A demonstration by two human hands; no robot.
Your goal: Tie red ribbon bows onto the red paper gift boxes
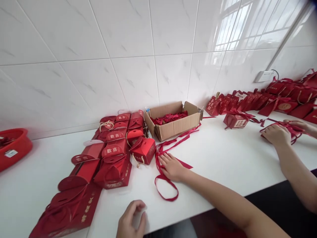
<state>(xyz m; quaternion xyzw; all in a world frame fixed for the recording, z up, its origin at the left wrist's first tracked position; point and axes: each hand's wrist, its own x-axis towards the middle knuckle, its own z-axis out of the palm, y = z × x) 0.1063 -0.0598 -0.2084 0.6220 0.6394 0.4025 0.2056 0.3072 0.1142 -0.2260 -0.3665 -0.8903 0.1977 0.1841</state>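
Note:
Near the table's front edge, my left hand (132, 218) is raised with curled fingers apart from the thumb and nothing between them. My right hand (172, 167) lies fairly flat, fingers outstretched, on a loose bunch of dark red ribbons (166, 198). One ribbon loops below that hand, and others trail toward the cardboard box (174, 127), which holds more red ribbons (169, 118). Just left of my right hand sits a bright red gift box (145, 150) with a twisted cord.
Rows of red gift boxes (115, 150) fill the left side. A red basin (15, 147) is at the far left. On the right, another person's hands (278, 135) touch a ribboned box, near a red box (236, 120) and more packed boxes (284, 105) along the tiled wall.

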